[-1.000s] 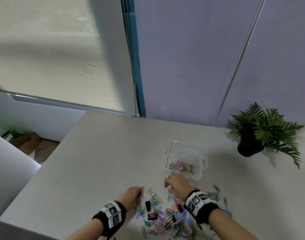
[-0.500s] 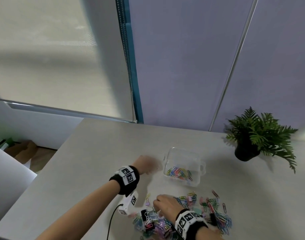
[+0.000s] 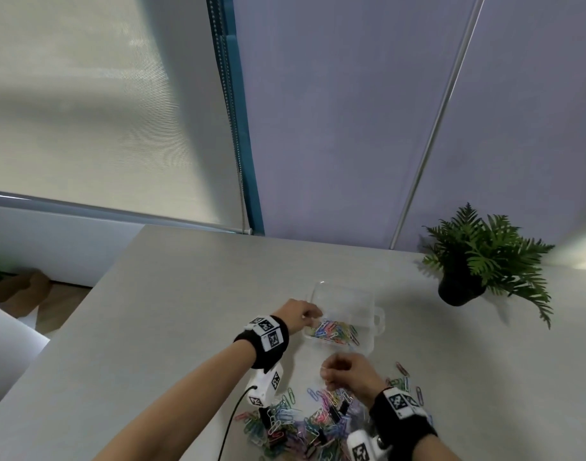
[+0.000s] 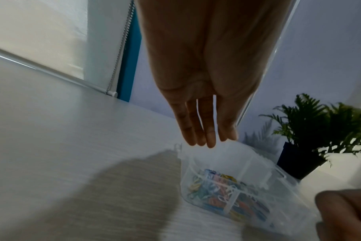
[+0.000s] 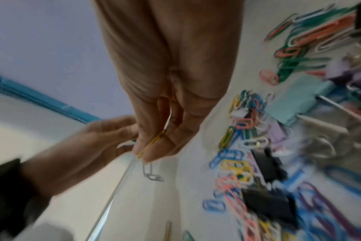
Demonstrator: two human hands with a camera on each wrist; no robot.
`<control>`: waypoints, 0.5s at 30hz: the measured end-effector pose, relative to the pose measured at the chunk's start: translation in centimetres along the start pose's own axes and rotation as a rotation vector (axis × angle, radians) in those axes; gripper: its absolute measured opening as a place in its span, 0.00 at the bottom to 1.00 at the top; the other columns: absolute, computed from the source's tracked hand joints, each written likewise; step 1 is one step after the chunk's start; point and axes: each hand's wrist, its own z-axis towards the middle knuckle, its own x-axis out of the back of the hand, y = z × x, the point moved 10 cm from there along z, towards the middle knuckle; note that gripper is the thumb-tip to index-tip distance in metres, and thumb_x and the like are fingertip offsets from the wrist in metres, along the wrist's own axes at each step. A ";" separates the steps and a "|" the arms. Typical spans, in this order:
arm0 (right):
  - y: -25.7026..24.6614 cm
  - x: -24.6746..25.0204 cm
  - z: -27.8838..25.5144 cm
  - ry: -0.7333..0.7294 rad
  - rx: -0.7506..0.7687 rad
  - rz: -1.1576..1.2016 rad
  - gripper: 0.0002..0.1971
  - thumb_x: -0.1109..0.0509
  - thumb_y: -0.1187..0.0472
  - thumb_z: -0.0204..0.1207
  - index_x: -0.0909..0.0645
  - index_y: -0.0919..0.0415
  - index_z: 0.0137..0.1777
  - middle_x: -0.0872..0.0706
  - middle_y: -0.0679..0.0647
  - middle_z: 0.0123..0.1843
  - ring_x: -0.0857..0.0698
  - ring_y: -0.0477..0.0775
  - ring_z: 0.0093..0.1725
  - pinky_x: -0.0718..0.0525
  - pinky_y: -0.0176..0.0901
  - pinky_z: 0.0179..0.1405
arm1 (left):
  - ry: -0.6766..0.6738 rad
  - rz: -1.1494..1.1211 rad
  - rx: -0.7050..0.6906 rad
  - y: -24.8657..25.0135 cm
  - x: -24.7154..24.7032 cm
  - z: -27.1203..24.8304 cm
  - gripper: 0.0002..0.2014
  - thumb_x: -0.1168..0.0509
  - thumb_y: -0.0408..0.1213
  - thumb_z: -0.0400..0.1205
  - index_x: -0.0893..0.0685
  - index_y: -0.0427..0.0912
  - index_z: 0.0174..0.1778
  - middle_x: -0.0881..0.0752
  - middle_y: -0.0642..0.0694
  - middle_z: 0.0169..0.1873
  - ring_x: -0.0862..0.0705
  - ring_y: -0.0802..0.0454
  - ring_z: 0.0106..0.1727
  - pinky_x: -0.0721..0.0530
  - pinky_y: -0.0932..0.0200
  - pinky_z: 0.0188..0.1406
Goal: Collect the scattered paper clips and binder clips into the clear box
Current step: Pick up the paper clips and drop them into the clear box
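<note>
The clear box stands mid-table with coloured paper clips inside. My left hand hovers over its left rim. In the left wrist view the left hand has straight fingers pointing down above the box and holds nothing. My right hand, just in front of the box, pinches a yellow paper clip with silver clips dangling below. The scattered pile of clips lies near me, with black binder clips and a teal one among them.
A potted fern stands at the back right of the table. The table's left edge drops to the floor. A black cable hangs from my left wrist beside the pile.
My left hand left the pile, travelled to the box and opened its fingers over it. My right hand rose from the pile towards the box, pinching clips.
</note>
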 end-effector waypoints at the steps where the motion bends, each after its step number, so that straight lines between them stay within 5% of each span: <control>1: -0.3 0.5 0.1 0.007 -0.005 0.040 0.05 0.27 0.77 0.67 0.19 0.69 0.35 0.15 0.55 0.27 0.17 0.50 0.26 0.15 0.37 0.30 | 0.029 -0.022 -0.010 -0.3 0.6 -0.7 0.16 0.37 0.30 0.81 0.20 0.37 0.65 0.16 0.40 0.63 0.19 0.46 0.65 0.29 0.65 0.63; 4: -2.0 2.2 0.6 0.054 0.015 0.066 0.05 0.28 0.78 0.67 0.17 0.68 0.36 0.15 0.56 0.29 0.16 0.49 0.27 0.15 0.35 0.30 | 0.115 -0.123 0.004 -2.4 2.3 -3.6 0.15 0.40 0.25 0.81 0.19 0.36 0.64 0.14 0.39 0.60 0.16 0.51 0.60 0.25 0.70 0.59; 8: -4.6 4.7 2.4 0.163 0.073 0.059 0.07 0.31 0.79 0.68 0.18 0.69 0.37 0.16 0.60 0.32 0.15 0.48 0.26 0.14 0.32 0.30 | 0.151 -0.163 0.094 -7.3 2.4 -8.3 0.17 0.45 0.19 0.80 0.18 0.34 0.61 0.13 0.39 0.56 0.20 0.84 0.36 0.28 0.88 0.39; 10: -5.8 5.6 3.3 0.213 0.102 0.041 0.08 0.32 0.81 0.69 0.19 0.69 0.37 0.16 0.62 0.33 0.14 0.47 0.24 0.13 0.32 0.29 | 0.150 -0.109 0.158 -9.6 1.5 -10.7 0.17 0.45 0.20 0.80 0.18 0.35 0.60 0.14 0.42 0.51 0.19 0.78 0.36 0.27 0.87 0.38; 12: -6.3 6.3 4.3 0.242 0.122 -0.035 0.09 0.31 0.80 0.69 0.19 0.68 0.36 0.16 0.64 0.35 0.13 0.46 0.26 0.13 0.33 0.32 | 0.123 -0.041 0.207 -11.3 -0.3 -12.9 0.17 0.44 0.24 0.80 0.20 0.37 0.63 0.19 0.47 0.48 0.19 0.63 0.43 0.19 0.71 0.52; 15: -6.6 6.0 5.3 0.218 0.109 -0.375 0.08 0.30 0.76 0.70 0.16 0.63 0.39 0.13 0.66 0.48 0.12 0.55 0.43 0.14 0.44 0.52 | 0.029 0.057 0.241 -12.0 -4.2 -15.4 0.20 0.38 0.35 0.80 0.27 0.42 0.69 0.24 0.48 0.55 0.22 0.55 0.52 0.21 0.58 0.63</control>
